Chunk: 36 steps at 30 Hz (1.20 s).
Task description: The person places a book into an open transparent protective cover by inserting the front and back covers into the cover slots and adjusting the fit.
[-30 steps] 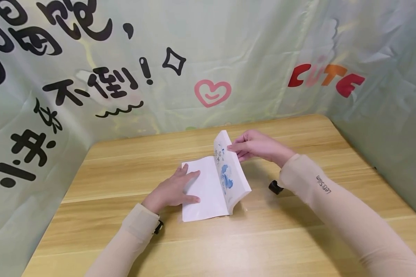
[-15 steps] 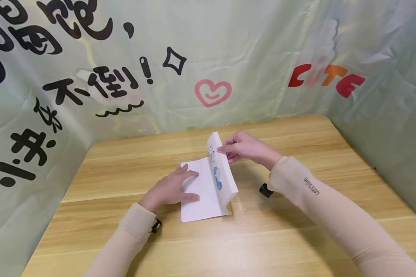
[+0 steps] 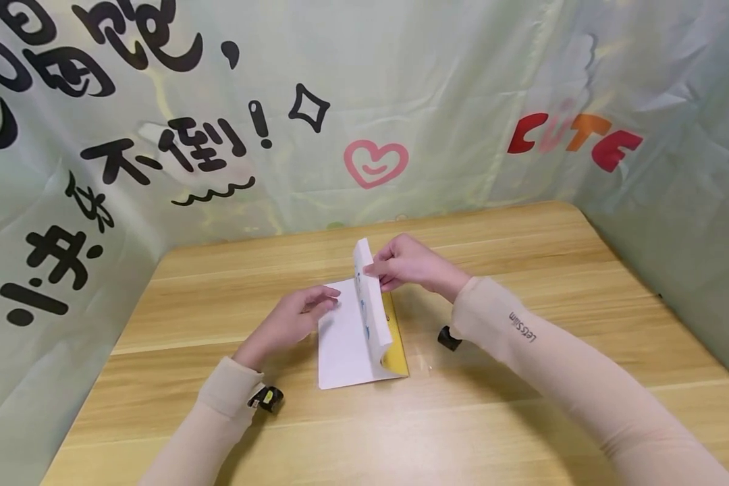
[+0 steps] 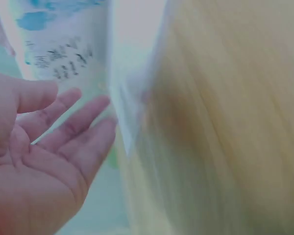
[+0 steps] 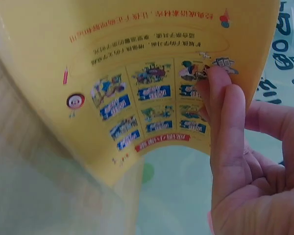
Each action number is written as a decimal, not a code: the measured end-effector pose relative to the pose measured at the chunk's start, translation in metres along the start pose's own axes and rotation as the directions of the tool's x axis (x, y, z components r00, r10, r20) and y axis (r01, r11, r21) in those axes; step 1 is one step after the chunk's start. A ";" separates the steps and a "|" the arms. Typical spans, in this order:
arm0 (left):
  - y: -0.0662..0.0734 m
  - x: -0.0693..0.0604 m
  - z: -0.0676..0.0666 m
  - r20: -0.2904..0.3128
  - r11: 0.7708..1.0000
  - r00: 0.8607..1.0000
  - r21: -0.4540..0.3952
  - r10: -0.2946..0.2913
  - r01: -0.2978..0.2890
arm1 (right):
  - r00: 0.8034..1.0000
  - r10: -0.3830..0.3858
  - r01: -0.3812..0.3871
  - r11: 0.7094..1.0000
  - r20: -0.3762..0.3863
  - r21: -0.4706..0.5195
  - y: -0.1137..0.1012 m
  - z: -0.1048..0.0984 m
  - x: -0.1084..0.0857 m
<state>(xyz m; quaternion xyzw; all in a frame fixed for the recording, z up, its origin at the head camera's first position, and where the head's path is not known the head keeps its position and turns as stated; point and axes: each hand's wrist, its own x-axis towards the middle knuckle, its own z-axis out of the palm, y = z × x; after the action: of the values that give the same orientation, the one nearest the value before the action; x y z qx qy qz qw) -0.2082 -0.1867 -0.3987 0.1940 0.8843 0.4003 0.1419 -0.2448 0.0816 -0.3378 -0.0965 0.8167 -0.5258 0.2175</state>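
- Raised pages (image 3: 370, 304) have swung left over the book (image 3: 340, 344), leaving it seemingly nearer closed.
- Left hand (image 3: 294, 317) has lifted at the book's left, loose, holding nothing.
- Right hand (image 3: 410, 263): grip pinches the pages; book lies mid-counter (image 3: 510, 418).

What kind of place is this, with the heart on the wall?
Maybe a small indoor play or recording corner: a wood-look table, cartoonish printed sheeting around it with a pink heart, and an open book.

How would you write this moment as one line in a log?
right hand: holds raised side of book | left hand: fingers loose, near book, contact unclear | book: open on table
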 end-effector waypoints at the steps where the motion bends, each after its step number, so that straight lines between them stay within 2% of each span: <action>1: 0.000 0.001 0.000 0.029 0.996 0.999 -0.090 -0.018 0.021 | 1.000 0.002 -0.002 1.000 -0.002 -0.001 0.000 0.002 0.001; 3: 0.000 0.001 0.001 0.104 0.966 0.993 -0.246 -0.052 0.077 | 1.000 0.005 -0.005 1.000 -0.010 -0.006 -0.002 0.007 0.002; 5: 0.000 0.002 0.002 0.176 0.915 0.979 -0.371 -0.099 0.159 | 1.000 0.010 -0.011 1.000 -0.024 -0.024 -0.003 0.013 0.006; 6: 0.000 0.001 0.002 0.202 0.887 0.972 -0.418 -0.118 0.195 | 0.999 0.010 -0.011 0.999 -0.033 -0.039 -0.004 0.016 0.007; 9: 0.000 0.001 0.002 0.212 0.853 0.965 -0.462 -0.157 0.241 | 0.998 0.016 -0.022 0.995 -0.062 -0.095 -0.005 0.025 0.014; 12: 0.000 0.002 0.003 0.195 0.849 0.966 -0.470 -0.167 0.242 | 0.997 0.035 -0.046 0.989 -0.075 -0.143 -0.005 0.034 0.021; 16: -0.001 0.003 0.004 0.198 0.843 0.965 -0.478 -0.170 0.247 | 0.995 0.072 -0.082 0.984 -0.066 -0.158 -0.005 0.043 0.025; 31: -0.006 0.002 0.005 0.216 0.837 0.960 -0.479 -0.177 0.263 | 0.997 0.067 -0.074 0.981 -0.047 -0.177 -0.008 0.061 0.030; 36: -0.008 0.001 0.004 0.222 0.843 0.962 -0.476 -0.161 0.251 | 0.997 0.074 -0.078 0.987 -0.030 -0.141 -0.008 0.065 0.032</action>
<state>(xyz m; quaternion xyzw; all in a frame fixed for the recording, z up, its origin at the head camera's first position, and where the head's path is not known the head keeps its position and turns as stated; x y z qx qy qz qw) -0.2088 -0.1885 -0.4074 0.0882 0.7505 0.5791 0.3061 -0.2440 0.0125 -0.3612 -0.0739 0.8578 -0.4587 0.2198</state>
